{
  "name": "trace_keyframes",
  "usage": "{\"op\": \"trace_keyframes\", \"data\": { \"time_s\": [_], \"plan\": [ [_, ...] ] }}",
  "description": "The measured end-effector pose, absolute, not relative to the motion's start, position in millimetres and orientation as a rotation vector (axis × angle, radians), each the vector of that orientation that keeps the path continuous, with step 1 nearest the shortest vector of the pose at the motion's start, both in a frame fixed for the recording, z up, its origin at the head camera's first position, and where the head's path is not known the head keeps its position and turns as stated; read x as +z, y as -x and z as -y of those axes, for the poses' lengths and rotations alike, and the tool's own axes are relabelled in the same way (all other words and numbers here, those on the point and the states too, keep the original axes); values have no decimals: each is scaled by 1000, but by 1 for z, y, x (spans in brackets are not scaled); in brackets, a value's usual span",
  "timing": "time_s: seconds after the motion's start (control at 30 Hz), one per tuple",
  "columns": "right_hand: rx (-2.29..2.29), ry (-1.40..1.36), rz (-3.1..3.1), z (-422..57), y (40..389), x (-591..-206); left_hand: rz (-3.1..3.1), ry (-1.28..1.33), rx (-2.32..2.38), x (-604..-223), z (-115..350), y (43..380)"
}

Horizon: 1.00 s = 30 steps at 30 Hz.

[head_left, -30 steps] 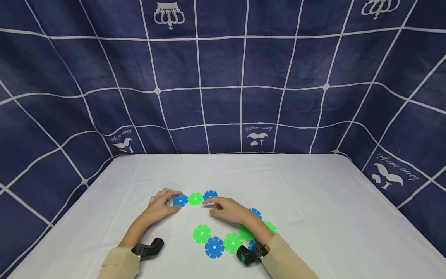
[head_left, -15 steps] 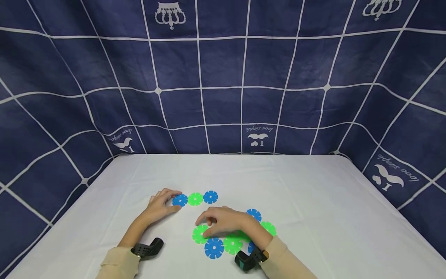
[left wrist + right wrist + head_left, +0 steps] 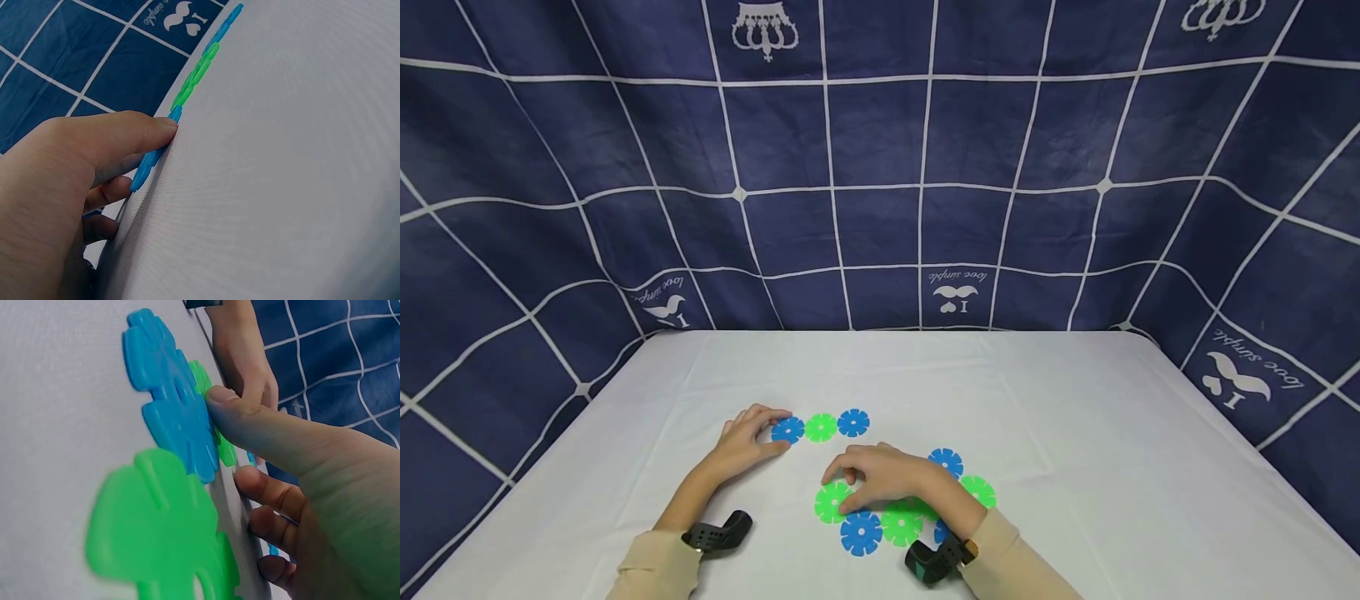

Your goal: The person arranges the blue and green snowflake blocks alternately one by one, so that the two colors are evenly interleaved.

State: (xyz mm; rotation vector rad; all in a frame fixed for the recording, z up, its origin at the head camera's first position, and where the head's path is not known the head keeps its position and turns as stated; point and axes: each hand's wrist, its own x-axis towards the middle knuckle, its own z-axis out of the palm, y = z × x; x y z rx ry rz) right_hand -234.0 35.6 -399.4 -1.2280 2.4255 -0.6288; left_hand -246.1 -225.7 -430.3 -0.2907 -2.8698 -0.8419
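Desk [image 3: 1112, 467] stretches wide at right; left hand [image 3: 745, 442] pinches a blue disc [image 3: 787, 431] by its edges; right hand [image 3: 883, 471] pinches a green disc [image 3: 829, 504].

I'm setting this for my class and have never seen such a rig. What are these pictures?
No machine works here, just a person's bare left hand and right hand. The widest picture comes from a camera worn on the head, looking forward and down; the others from a wrist camera on each arm. On the white cloth lie notched blue and green discs: a row of three, blue-green-blue, and a looser group nearer the person. The left hand holds the row's left-end blue disc between thumb and fingers. The right hand's thumb overlaps the looser group's leftmost green disc; whether it grips, I cannot tell.
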Motion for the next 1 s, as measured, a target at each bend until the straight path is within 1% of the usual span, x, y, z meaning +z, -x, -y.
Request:
{"op": "trace_keyframes", "data": {
  "time_s": [0.23,0.7,1.0],
  "plan": [
    [-634,1239,-2433,-35,234,-403,2872,289,-852,-431,225,246],
    [-907,1172,-2228,-31,235,-403,2877,288,-838,-429,227,246],
    [-939,1138,-2228,-34,236,-401,2883,282,-869,-430,226,245]
  ]
}}
